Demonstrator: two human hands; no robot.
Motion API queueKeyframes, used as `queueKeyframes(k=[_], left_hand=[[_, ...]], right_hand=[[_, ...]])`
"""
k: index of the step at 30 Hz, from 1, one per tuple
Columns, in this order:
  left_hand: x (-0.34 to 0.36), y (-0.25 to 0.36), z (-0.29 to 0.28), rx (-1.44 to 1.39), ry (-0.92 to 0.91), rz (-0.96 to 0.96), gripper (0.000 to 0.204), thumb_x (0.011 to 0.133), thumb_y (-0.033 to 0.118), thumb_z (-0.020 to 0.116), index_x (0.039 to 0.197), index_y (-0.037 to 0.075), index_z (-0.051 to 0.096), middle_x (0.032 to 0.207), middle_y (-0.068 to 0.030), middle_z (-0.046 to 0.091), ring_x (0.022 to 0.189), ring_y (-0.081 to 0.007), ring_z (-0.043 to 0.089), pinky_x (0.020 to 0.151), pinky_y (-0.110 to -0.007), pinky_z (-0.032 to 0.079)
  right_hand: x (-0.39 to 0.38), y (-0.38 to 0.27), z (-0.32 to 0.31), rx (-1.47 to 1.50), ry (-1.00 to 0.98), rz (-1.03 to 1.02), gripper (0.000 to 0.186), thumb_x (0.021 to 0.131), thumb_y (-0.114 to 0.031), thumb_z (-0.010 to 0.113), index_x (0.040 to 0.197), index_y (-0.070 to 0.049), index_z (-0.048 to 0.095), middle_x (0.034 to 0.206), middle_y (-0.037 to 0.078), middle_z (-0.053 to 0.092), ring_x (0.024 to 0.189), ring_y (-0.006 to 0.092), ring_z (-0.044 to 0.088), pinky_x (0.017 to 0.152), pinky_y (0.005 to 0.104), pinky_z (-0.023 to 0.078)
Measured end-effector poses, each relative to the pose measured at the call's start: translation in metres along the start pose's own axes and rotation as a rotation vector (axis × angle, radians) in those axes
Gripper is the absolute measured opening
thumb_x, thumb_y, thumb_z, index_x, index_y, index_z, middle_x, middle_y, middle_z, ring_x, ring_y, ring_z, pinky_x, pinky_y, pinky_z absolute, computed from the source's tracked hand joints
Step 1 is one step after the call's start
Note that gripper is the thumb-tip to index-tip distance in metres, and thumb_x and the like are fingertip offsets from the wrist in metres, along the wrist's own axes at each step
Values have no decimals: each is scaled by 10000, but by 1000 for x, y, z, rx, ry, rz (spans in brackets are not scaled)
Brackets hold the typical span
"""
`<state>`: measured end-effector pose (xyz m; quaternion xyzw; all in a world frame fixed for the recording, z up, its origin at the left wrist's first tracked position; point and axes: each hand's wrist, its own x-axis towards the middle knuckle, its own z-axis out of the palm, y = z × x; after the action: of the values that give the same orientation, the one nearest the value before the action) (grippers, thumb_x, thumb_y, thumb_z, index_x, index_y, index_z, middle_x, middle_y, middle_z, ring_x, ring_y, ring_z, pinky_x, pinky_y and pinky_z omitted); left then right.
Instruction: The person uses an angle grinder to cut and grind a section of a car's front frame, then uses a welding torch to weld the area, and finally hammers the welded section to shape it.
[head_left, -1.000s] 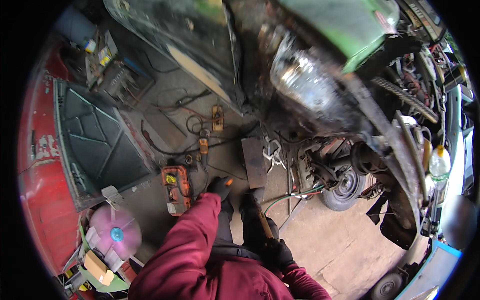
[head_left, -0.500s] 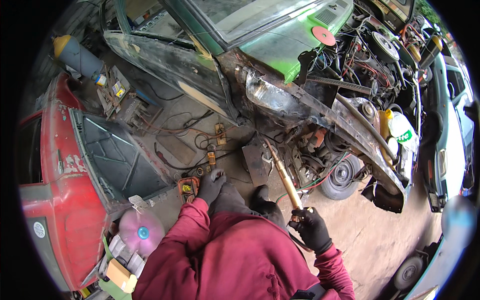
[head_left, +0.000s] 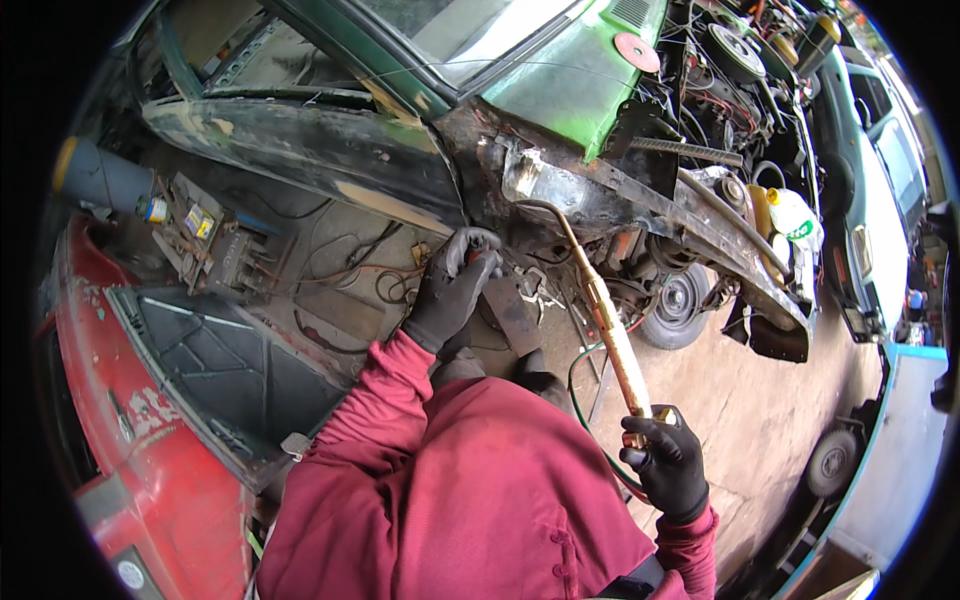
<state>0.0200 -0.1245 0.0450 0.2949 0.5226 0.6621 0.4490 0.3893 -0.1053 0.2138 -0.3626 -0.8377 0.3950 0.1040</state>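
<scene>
Our right hand [head_left: 672, 465], gloved in black, is wrapped around the valve end of the torch [head_left: 614, 340]; a slack grip there could let the long tube swing. The green hose [head_left: 572, 385] bows out beside the maroon jacket [head_left: 480, 480], and a snag on it could tug the torch aside. Farther forward, our left hand [head_left: 445, 290] has its fingers curled in, a small reddish thing [head_left: 473, 256] showing among them; we cannot tell whether it is gripped. The torch's hooked tip is near that hand, so if lit, a careless turn might scorch the glove.

The torch slants forward and left from our right hand: scuffed brassy-gold handle, slimmer neck, then a darker curved end before the car's battered bodywork [head_left: 555, 185]. We see no flame.
</scene>
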Motion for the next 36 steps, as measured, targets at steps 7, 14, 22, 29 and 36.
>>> queueKeyframes(k=[7,14,22,29,36], left_hand=[[40,24,-25,-263,-145,-136,529,1168,435,430,1299,-20,664,1002,-65,629,868,-178,628,859,-387,573],[49,31,-30,-526,-177,-173,471,1181,433,467,1237,25,696,1013,-49,650,907,-164,648,865,-366,567],[51,31,-44,-693,-235,-319,557,1155,548,477,1110,31,680,910,-84,670,815,-240,653,874,-507,601],[44,35,-55,-728,-225,-401,655,1166,605,372,1112,38,694,868,-85,676,817,-269,671,878,-545,601],[13,53,-56,-792,-160,-291,512,1163,528,467,1170,65,685,1086,-114,722,1071,-301,726,928,-556,612]], right_hand=[[5,-49,30,10,56,80,419,961,-369,816,1268,-86,780,931,104,779,988,366,700,848,454,576],[6,-64,45,98,75,88,482,987,-465,772,1285,-85,784,922,86,787,955,344,678,861,438,558],[4,-57,50,172,7,60,470,995,-457,767,1280,-84,799,988,104,812,923,342,665,865,457,548],[7,-49,47,162,-18,-9,476,1011,-475,740,1286,-91,799,998,114,808,892,345,663,847,440,549],[12,-31,24,236,-108,-73,466,1012,-460,748,1284,-85,798,965,94,781,878,315,671,830,426,554]])
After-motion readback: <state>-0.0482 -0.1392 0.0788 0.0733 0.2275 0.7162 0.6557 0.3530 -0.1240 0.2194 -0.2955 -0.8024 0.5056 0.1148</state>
